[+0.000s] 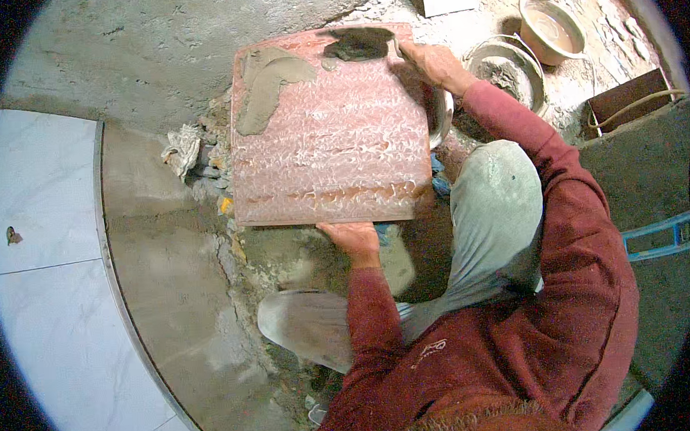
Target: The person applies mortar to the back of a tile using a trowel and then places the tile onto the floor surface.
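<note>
A large square tile [331,151] lies back side up in front of me, its ribbed reddish underside facing up. Grey mortar [266,92] is smeared over its far left corner. My left hand [351,240] grips the near edge of the tile; its fingers are hidden underneath. With my right hand [435,64] I hold a trowel [359,44] by its handle over the tile's far right part. Dark mortar covers or surrounds the trowel's blade, so its outline is hard to make out.
Right of the tile stand a bucket of mortar [515,81] and a basin of cloudy water [554,29]. A crumpled white bag [182,152] sits at the left. Pale tiles [44,198] cover the far left surface. A blue level [658,237] is at the right.
</note>
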Tool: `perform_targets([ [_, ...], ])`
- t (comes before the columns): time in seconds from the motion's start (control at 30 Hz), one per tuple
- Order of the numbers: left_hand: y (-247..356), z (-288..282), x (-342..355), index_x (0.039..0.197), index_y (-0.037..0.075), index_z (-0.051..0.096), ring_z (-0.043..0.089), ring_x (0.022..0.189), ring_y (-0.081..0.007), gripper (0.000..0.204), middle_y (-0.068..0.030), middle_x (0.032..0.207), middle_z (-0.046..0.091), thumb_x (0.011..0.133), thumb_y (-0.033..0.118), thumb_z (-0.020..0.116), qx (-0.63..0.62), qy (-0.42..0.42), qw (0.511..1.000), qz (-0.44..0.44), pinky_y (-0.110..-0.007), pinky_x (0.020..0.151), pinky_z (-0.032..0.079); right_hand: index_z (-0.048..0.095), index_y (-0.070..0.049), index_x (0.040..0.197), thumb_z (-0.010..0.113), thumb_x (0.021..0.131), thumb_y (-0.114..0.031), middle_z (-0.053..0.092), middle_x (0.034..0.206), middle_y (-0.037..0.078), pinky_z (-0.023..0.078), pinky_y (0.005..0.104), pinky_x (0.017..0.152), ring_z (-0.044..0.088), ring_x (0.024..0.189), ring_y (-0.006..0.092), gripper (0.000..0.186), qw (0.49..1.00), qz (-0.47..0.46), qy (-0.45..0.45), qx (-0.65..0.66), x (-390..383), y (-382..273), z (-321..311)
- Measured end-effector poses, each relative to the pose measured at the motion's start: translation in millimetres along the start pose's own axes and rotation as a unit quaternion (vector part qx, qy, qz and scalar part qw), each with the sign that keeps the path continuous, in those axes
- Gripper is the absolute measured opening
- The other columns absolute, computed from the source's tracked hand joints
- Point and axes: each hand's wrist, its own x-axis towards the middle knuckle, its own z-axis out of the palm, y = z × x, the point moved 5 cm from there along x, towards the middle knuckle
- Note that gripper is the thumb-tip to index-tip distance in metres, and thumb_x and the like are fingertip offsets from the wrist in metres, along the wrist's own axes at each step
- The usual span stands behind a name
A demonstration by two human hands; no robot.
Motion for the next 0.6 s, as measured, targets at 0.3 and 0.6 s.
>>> perform_targets([
  [0.3, -21.7, 5.5, -3.4, 0.157, 0.015, 0.023, 0.028, 0.147, -0.0279, 0.083, -0.0065, 0.161, 0.027, 0.096, 0.072, 0.028, -0.001, -0.029, 1.0, -0.009, -0.047, 0.123, 0.017, 0.055, -0.007, 0.118, 0.06, 0.091, -0.033, 0.062, 0.087, 0.017, 0.052, 0.0437, 0.074, 0.063, 0.079, 0.0315, 0.038, 0.991, 0.007, -0.08, 0.106, 17.8, 26.7, -35.9],
  [0.6, -16.4, -7.7, 3.1, 0.158, 0.017, 0.019, 0.026, 0.148, -0.0305, 0.091, -0.008, 0.163, 0.024, 0.092, 0.079, 0.026, 0.017, 0.032, 0.999, 0.005, -0.053, 0.122, 0.017, 0.061, -0.013, 0.108, 0.051, 0.096, -0.04, 0.05, 0.071, 0.0, 0.044, 0.0286, 0.042, 0.049, 0.052, 0.0101, 0.032, 0.907, 0.239, -0.256, 0.232, 2.2, 43.0, -64.0],
])
